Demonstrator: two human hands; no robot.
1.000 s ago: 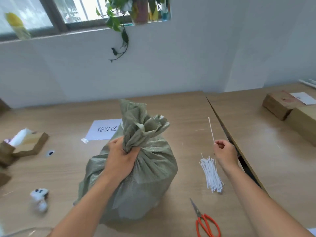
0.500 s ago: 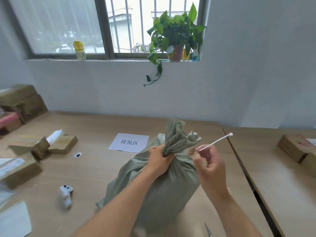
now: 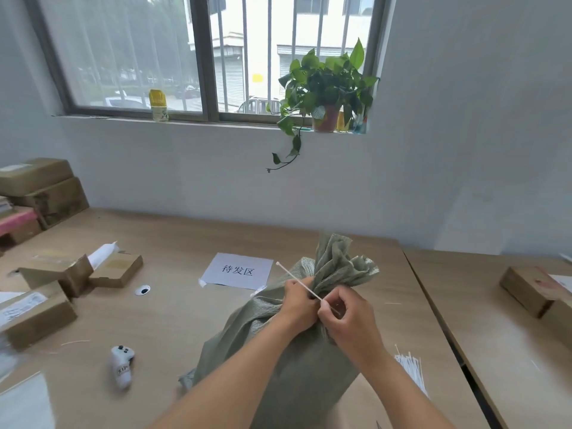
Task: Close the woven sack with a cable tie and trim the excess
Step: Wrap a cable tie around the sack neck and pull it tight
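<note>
My left hand (image 3: 298,300) clenches the sack (image 3: 297,360) neck on the worktop (image 3: 173,320); my right hand (image 3: 346,317) pinches the tie (image 3: 298,284), slanting up-left across it, nearer my right.

- The right hand (image 3: 349,320), which 1 s ago was out by the bundle of white cable ties (image 3: 411,371), is now pressed against the gathered neck of the grey-green woven sack (image 3: 297,360), beside the left hand (image 3: 298,300).
- The single white cable tie (image 3: 301,284), pointing up-right 0.5 s ago, now slants up-left across the left hand.
</note>
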